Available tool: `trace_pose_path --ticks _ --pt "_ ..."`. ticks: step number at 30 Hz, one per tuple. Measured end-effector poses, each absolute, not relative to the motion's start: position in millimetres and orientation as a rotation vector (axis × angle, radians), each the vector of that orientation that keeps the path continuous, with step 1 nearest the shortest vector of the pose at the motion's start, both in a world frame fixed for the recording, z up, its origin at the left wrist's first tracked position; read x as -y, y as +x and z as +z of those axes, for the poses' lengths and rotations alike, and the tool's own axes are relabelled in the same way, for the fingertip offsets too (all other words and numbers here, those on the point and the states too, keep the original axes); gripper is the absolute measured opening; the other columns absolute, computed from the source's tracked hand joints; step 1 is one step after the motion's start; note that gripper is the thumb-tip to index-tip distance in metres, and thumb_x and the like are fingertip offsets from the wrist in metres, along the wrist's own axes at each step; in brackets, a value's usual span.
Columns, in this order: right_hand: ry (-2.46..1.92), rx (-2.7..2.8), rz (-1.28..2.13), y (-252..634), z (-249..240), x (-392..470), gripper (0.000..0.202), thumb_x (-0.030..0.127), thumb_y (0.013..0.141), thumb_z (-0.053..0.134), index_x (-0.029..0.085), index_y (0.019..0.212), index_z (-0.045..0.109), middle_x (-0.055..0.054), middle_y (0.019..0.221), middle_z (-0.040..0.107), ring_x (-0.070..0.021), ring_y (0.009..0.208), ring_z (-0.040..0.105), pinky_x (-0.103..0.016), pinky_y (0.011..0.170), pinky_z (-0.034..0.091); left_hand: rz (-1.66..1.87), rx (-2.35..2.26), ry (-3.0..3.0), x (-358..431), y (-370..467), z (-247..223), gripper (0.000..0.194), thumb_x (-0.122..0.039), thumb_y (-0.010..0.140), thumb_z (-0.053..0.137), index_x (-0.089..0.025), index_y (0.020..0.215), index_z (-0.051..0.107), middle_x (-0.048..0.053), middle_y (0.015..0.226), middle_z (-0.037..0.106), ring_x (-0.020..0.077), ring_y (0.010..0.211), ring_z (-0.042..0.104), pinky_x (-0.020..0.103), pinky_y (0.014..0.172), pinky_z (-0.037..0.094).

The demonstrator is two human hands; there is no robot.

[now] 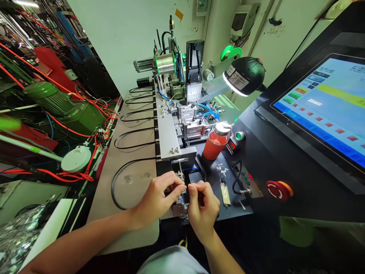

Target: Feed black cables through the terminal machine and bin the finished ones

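Observation:
My left hand (164, 194) is closed in a pinch, its thumb and index fingertips together over a small metal fixture (180, 209) at the machine's front end. Close beside it, my right hand (203, 205) is also pinched, thumb against index finger. Whatever sits between the fingertips of either hand is too small or hidden to name. Just behind the hands a grey metal rail (168, 133) runs back along the machine. Several black cable loops (119, 167) lie to its left, their ends reaching the rail.
A red container with a metal lid (213, 144) stands behind my right hand. A yellowish flat strip (225, 194) lies on the black surface. To the right are a red stop button (279, 190) and a touchscreen (327, 102). A lit lamp (242, 76) hangs above.

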State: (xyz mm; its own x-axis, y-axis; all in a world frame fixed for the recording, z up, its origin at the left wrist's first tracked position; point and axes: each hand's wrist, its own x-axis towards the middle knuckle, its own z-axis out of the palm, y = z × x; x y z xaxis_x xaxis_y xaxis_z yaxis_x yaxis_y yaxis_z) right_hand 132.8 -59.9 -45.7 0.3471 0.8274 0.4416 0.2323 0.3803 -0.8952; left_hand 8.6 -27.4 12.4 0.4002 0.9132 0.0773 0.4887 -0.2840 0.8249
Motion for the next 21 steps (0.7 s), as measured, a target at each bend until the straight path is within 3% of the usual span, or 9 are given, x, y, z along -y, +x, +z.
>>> trace_pose_path --ticks 7,21 --pt "-1.25 1.241 0.814 159 -52 57 0.018 0.026 0.094 0.052 0.018 0.079 0.059 0.001 0.068 0.058 -0.0118 0.061 0.054 -0.021 0.056 0.042 0.58 -1.324 2.089 13 2 11 0.022 -0.022 0.092 0.049 -0.017 0.074 0.061 0.001 0.075 0.062 0.0118 0.07 0.058 0.022 0.066 0.043" --pt "-1.376 1.152 0.838 172 -71 57 0.024 0.035 0.09 0.056 0.017 0.074 0.061 0.002 0.061 0.055 -0.0118 0.054 0.051 -0.021 0.051 0.038 0.266 -1.523 2.09 0 0 -1 0.028 -0.025 0.093 0.044 -0.017 0.073 0.063 0.0 0.075 0.066 0.0136 0.069 0.057 0.025 0.066 0.037"
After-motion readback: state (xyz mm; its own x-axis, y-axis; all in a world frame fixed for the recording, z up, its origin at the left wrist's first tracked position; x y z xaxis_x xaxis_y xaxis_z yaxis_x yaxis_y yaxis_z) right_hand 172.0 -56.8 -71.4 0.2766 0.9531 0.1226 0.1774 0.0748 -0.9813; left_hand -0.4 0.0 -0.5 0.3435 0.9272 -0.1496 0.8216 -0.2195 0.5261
